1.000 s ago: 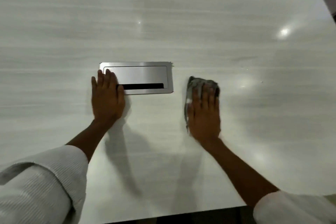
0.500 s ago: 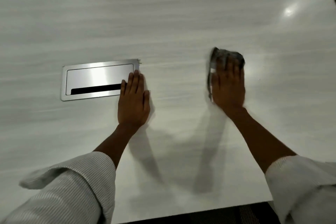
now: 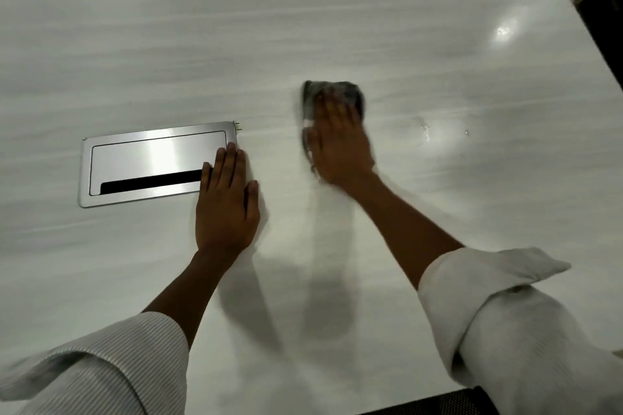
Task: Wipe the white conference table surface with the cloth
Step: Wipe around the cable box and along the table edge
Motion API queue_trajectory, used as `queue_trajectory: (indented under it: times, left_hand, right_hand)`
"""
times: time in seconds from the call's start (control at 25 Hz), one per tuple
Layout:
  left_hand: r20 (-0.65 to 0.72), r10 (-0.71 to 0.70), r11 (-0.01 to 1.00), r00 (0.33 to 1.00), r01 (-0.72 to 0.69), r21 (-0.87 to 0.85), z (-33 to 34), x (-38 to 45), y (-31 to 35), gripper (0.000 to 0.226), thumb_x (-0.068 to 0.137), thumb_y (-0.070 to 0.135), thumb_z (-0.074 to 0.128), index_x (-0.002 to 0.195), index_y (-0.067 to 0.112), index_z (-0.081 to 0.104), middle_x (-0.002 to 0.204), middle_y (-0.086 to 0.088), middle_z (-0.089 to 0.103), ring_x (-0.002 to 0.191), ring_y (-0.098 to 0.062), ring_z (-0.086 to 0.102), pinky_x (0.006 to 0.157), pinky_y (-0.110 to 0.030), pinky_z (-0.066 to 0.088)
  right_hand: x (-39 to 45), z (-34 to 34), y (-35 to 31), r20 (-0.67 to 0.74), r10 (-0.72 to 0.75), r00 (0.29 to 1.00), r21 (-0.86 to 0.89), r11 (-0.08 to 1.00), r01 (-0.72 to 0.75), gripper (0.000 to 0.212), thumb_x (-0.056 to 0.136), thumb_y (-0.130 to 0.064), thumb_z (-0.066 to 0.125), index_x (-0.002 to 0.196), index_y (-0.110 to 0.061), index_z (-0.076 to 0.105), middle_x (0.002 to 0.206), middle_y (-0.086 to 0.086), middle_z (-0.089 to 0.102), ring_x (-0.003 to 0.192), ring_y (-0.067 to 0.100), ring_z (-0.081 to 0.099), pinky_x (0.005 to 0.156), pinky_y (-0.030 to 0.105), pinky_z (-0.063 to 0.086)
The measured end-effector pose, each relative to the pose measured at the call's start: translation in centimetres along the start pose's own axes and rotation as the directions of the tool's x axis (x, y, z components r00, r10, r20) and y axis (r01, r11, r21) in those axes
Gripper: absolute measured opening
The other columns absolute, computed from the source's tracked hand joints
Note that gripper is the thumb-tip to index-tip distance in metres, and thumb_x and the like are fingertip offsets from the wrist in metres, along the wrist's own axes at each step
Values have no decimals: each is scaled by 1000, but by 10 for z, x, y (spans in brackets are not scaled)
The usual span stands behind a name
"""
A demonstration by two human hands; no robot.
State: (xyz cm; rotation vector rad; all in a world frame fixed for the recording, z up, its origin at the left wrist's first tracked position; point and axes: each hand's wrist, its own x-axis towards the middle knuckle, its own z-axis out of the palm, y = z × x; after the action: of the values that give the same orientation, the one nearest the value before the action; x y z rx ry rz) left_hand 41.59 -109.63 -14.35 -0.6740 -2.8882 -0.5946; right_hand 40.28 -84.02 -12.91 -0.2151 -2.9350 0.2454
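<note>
The white conference table (image 3: 303, 27) fills the view, glossy with faint grey streaks. A dark grey cloth (image 3: 332, 93) lies flat on it right of centre. My right hand (image 3: 340, 145) presses down on the cloth with fingers together, blurred by motion; only the cloth's far and left edges show. My left hand (image 3: 227, 202) rests flat on the table, palm down, its fingertips overlapping the right end of a metal hatch.
A brushed-metal cable hatch (image 3: 148, 158) with a black slot is set flush into the table at the left. A few water drops (image 3: 426, 131) glint right of the cloth. The table's right edge (image 3: 583, 54) meets dark flooring; the near edge runs along the bottom right.
My right hand has slid the cloth to the right, away from the hatch. My left hand has shifted from the hatch's left end to its right end. The view has panned right.
</note>
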Motion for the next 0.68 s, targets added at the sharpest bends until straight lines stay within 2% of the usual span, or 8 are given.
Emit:
queue_trajectory:
  times: [0.16, 0.24, 0.28, 0.36, 0.44, 0.56, 0.6, 0.68]
  left_hand:
    - [14, 7, 999, 1000, -7, 31, 3, -1, 1, 62, 110, 32, 30, 164, 1, 32, 174, -16, 25, 163, -30, 21, 133, -52, 15]
    - [28, -11, 998, 1000, 9, 66, 2, -2, 4, 64, 110, 34, 27, 163, -2, 32, 174, -19, 25, 162, -35, 23, 132, -57, 17]
    - [34, -28, 998, 999, 25, 65, 2, 0, 10, 65, 109, 35, 28, 162, -4, 32, 173, -22, 25, 162, -38, 23, 131, -58, 18]
    - [50, -27, 1000, 998, 27, -1, 11, 8, 42, 68, 109, 37, 29, 162, -6, 31, 172, -24, 24, 162, -39, 21, 131, -59, 18]
    - [76, 28, 992, 997, -18, -123, 32, 19, 96, 69, 110, 39, 26, 164, -3, 26, 174, -21, 20, 164, -34, 16, 133, -54, 14]
    - [78, -17, 976, 997, 33, -214, 64, 44, 172, 69, 111, 41, 20, 167, 2, 19, 176, -17, 14, 166, -28, 8, 136, -46, 4]
    - [75, -45, 975, 996, 60, -212, 72, 49, 190, 69, 111, 42, 19, 168, 2, 17, 177, -17, 12, 166, -28, 7, 136, -45, 3]
    - [81, -36, 989, 996, 47, -140, 90, 53, 227, 70, 111, 43, 21, 168, 2, 17, 177, -17, 12, 166, -29, 8, 136, -46, 4]
  right_hand:
    - [-46, -31, 108, -67, 287, 956, -98, 951, -293, 65, 113, -35, 27, 165, 4, 27, 170, 29, 33, 159, 44, 32, 133, 56, 19]
    - [-97, -49, 113, -98, 415, 904, -84, 902, -423, 65, 114, -34, 26, 167, 3, 23, 172, 26, 29, 162, 41, 27, 134, 53, 16]
    - [-118, -52, 100, -106, 435, 894, -98, 890, -445, 65, 114, -34, 26, 167, 3, 22, 173, 26, 28, 162, 40, 26, 134, 54, 16]
    - [-139, -50, 63, -50, 352, 935, -116, 927, -356, 64, 114, -33, 29, 168, 1, 22, 174, 25, 25, 163, 40, 24, 132, 57, 20]
    - [-129, -42, 38, 47, 148, 988, -91, 985, -144, 65, 113, -36, 29, 170, -5, 19, 177, 18, 19, 166, 33, 16, 134, 55, 16]
    - [-74, -35, 76, 42, -117, 992, 16, 993, 117, 63, 113, -37, 28, 170, -9, 23, 177, 13, 23, 167, 27, 16, 135, 52, 16]
    - [-56, -36, 106, 32, -128, 991, 2, 992, 128, 63, 113, -38, 28, 169, -8, 25, 176, 15, 26, 166, 30, 19, 134, 54, 17]
    - [-39, -44, 189, -2, -2, 1000, -60, 998, 2, 64, 112, -37, 28, 167, -4, 29, 173, 20, 32, 163, 37, 27, 133, 56, 20]
